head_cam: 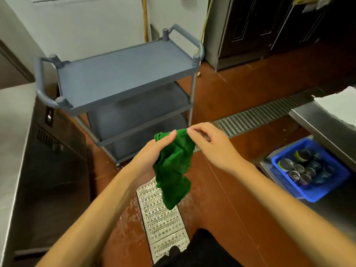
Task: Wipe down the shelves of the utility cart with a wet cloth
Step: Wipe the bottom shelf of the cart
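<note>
Head view, kitchen work area. At the centre of the frame a crumpled dark-green terry cloth (174, 166) hangs in the air between both hands, its lower end dangling over a perforated metal floor drain grate (159, 214) in the lower centre. The left hand (152, 153) grips the upper left part of the cloth: the thumb lies straight across the fabric, while the other fingers are hidden behind it. The right hand (210, 143) pinches the cloth's top edge between thumb and forefinger; its remaining fingers are loosely curled and hold nothing.

The grey plastic three-shelf utility cart (125, 74), with tubular handles at both ends, stands in the upper left-centre of the frame, beyond the hands. The cloth is apart from the cart and touches no shelf; the top shelf is bare.

A stainless-steel counter (13, 132) runs along the left edge. At the right edge stands a stainless-steel table (323, 128), and on a low shelf beneath it sits a blue plastic basket (317, 195) holding metal cans (300, 170). The red-brown floor (240, 89) looks wet beside the grate.
</note>
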The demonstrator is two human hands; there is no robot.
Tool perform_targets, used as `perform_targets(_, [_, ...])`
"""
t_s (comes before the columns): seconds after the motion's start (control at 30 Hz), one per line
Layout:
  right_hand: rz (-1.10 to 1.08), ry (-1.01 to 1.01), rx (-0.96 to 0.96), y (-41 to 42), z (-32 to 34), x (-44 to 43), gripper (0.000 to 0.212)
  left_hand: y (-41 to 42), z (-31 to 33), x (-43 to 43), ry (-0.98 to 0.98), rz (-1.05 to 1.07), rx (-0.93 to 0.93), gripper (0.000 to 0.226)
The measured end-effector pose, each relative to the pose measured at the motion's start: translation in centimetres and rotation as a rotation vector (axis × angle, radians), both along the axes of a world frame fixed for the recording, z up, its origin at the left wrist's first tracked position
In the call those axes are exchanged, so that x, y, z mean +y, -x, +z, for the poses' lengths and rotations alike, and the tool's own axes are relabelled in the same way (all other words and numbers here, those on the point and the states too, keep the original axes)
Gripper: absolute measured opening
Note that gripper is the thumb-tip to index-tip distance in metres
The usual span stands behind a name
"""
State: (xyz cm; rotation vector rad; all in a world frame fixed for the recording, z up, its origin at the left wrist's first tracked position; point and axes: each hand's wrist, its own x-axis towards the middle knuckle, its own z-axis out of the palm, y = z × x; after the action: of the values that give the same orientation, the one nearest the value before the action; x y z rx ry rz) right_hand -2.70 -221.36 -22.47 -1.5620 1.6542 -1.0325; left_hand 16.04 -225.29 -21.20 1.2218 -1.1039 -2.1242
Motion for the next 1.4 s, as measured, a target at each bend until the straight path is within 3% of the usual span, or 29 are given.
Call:
perform_targets(0.1, [0.069, -0.125, -0.026, 1.9, -2.6, -1.4, 0.047, 0.7, -0.2, -3.2, -0.084, 0.031, 0.035, 0.05])
perform_targets(0.2, [0.103, -0.212, 0.1, 3.2, -5.5, -4.2, 0.065, 1.2, -0.6, -6.3, -0.183, 0.107, 0.063, 0.053])
perform_targets(0.37, [0.137, -0.235, 0.119, 3.1, -8.8, -10.4, 0.063, 2.2, -1.0, -11.2, -0.228, 0.252, 0.097, 0.057])
perform_targets(0.53, [0.129, -0.146, 0.13, 3.3, -10.4, -16.2, 0.019, 3.3, -0.6, -15.1, -0.262, 0.403, 0.101, 0.044])
perform_targets(0.63, [0.205, -0.083, 0.131, 4.6, -10.4, -19.6, 0.022, 3.5, -0.5, -17.2, -0.243, 0.457, 0.072, 0.043])
perform_targets(0.8, [0.217, -0.194, 0.031, 6.9, -8.8, -24.9, 0.012, 1.8, -1.4, -20.4, -0.165, 0.555, -0.121, 0.048])
perform_targets(0.9, [0.25, -0.212, 0.027, 7.0, -8.0, -27.9, 0.008, -0.6, -2.6, -22.3, -0.12, 0.467, -0.262, 0.046])
perform_targets(1.07, [0.371, -0.149, 0.157, 5.2, -7.7, -32.0, 0.008, -4.8, -5.9, -25.3, -0.042, 0.414, -0.466, 0.044])
perform_targets(1.23, [0.485, -0.09, 0.28, 1.3, -8.1, -36.4, 0.006, -8.2, -9.6, -29.3, -0.154, 0.541, -0.46, 0.032])
perform_targets(1.3, [0.552, -0.125, 0.34, -0.3, -8.4, -38.5, 0.006, -10.3, -10.6, -30.7, -0.109, 0.524, -0.591, 0.027])
perform_targets(1.4, [0.645, -0.163, 0.424, -3.1, -9.1, -41.0, 0.005, -13.5, -12.1, -32.0, -0.02, 0.415, -0.777, 0.041])
